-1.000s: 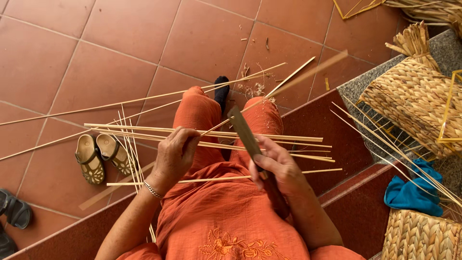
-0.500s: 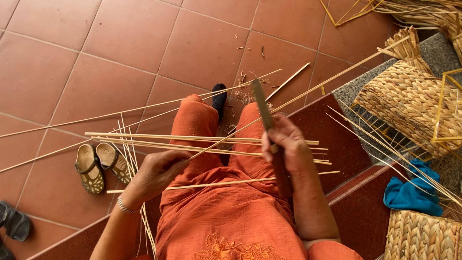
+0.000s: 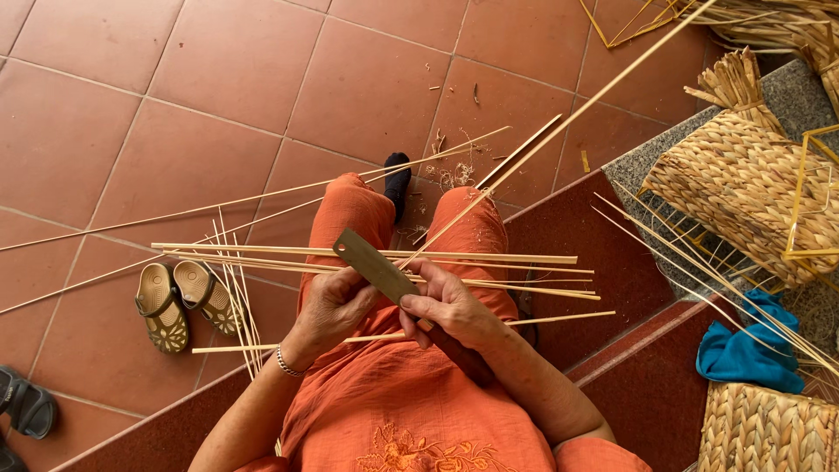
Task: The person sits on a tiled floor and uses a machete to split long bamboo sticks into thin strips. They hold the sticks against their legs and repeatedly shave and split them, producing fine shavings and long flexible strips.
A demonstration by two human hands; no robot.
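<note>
Right hand [image 3: 450, 308]: fingers closed on knife [image 3: 377, 267], blade flat for shaving.
Left hand [image 3: 334, 304]: fingers curled, steadying blade; possibly pinching strip [image 3: 559, 122].
Strips [image 3: 367, 255]: across lap, beneath knife.

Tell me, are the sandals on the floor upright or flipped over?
Upright: both sandals lie side by side on the tiled floor, footbeds facing up.

We see our left hand [image 3: 336, 306] and right hand [image 3: 447, 310] meeting over our orange-clothed lap, both gripping a flat grey metal blade [image 3: 376, 265] that points toward ten o'clock. Thin pale bamboo strips [image 3: 367, 255] lie across our knees. A pair of olive-brown sandals [image 3: 179, 301] sits at nine o'clock on the terracotta tile floor [image 3: 218, 87]; a woven straw basket [image 3: 743, 188] at two o'clock.
</note>
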